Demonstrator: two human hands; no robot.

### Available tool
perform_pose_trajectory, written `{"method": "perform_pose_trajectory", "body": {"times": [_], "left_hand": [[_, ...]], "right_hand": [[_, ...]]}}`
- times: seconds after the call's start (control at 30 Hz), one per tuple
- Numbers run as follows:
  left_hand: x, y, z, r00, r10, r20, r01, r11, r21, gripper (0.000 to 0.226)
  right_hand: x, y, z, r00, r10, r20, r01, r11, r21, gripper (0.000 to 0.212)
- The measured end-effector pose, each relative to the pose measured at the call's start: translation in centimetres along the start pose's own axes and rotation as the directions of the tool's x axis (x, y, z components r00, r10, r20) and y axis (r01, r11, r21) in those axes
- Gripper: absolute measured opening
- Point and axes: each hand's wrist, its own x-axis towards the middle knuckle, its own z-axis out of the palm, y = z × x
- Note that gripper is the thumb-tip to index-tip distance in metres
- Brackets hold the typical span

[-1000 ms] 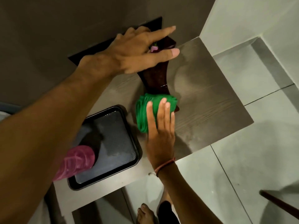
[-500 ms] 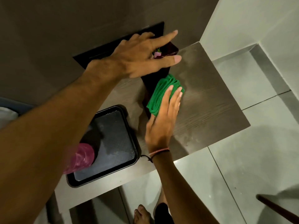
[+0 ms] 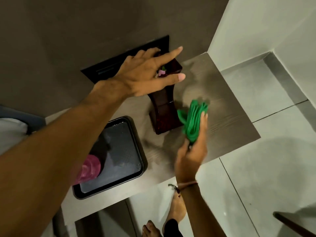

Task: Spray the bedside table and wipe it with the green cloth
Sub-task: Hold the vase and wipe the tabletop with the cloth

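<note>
a: what is the biggest thing under you?

b: the bedside table [image 3: 227,106], a grey-brown wood-grain top seen from above, its back edge against a dark wall and its right edge beside a pale wall and tiled floor [image 3: 266,168]. there are dull streaky patches on the top near its back right corner.

a: and on it?

b: a black tray [image 3: 136,161] sits toward the front left corner, partly covered by your left forearm. a pink bottle [image 3: 89,169] stands in the tray at its left side, blurred. a dark glossy vase [image 3: 164,110] stands near the middle of the top, toward the back edge, with a small pink flower [image 3: 161,72] showing at its mouth.

a: where are my hands?

b: your left hand [image 3: 147,76] is at the top of the vase, palm down and fingers spread wide; whether it grips the vase i cannot tell. your right hand [image 3: 191,151] is at the front edge, just right of the vase's base. its fingers are curled around the green cloth [image 3: 193,118], which is bunched in folds and lies right of the vase's base, toward the middle of the top. whether the cloth touches the vase i cannot tell. the hand and cloth are motion-blurred.

a: anything smaller?

b: a thin cord bracelet [image 3: 186,183] on your right wrist.
</note>
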Motion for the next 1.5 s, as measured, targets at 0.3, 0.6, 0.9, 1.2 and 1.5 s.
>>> {"method": "perform_pose_trajectory", "body": {"times": [0.3,0.6,0.9,1.2,1.5], "left_hand": [[0.3,-0.5,-0.1,1.0,-0.012,-0.017,0.011,0.999,-0.036,0.087],[-0.3,-0.8,-1.4,1.0,-0.015,-0.008,0.014,0.993,-0.117,0.084],[-0.3,-0.6,-2.8,0.991,0.01,-0.136,-0.016,0.999,-0.044,0.094],[-1.3,1.4,0.9,0.99,0.087,-0.115,-0.06,0.973,0.224,0.085],[-4.6,3.3,3.6,0.962,0.067,-0.266,0.015,0.955,0.296,0.099]], "right_hand": [[-3.4,3.0,2.2,0.89,-0.267,0.37,0.418,0.803,-0.425,0.062],[-5.6,5.5,-5.7,0.985,0.011,0.175,0.095,0.805,-0.586,0.077],[-1.6,4.2,-1.2,0.613,-0.185,0.768,0.615,0.722,-0.317,0.053],[-2.9,1.5,-11.2,0.727,0.323,0.606,-0.413,0.911,0.01,0.046],[-1.2,0.3,-11.9,0.527,0.651,0.547,-0.845,0.47,0.255,0.049]]}}
